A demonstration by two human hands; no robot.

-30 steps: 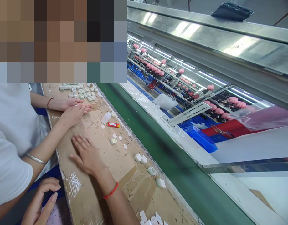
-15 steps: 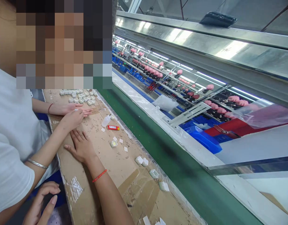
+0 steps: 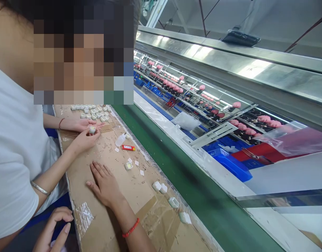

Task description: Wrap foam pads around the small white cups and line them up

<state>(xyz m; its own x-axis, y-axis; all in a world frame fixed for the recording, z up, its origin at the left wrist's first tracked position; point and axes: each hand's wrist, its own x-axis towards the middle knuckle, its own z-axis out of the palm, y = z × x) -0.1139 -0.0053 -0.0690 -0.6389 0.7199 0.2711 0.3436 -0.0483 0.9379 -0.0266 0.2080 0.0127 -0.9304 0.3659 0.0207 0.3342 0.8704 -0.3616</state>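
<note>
Cardboard (image 3: 134,192) supports the flat, unclenched right hand (image 3: 107,185); the left hand (image 3: 48,229), released, is loosely curled.

Right hand (image 3: 107,183): bare, with slim fingers that get thinner near the tips
Right arm (image 3: 125,215): bare too, from the hand down to the bottom edge of the view
Bracelet (image 3: 132,229): bright red, one thin ring around the right arm, a little past the wrist
Beads (image 3: 127,233): small, round and red, sitting close together in one row
Left hand (image 3: 54,227): bare, with slim fingers
Left thumb (image 3: 62,236): long and slim, with a smooth oval nail
Pale purple bit (image 3: 62,248): next to the left thumb at the bottom; too little shows to tell what it is
</note>
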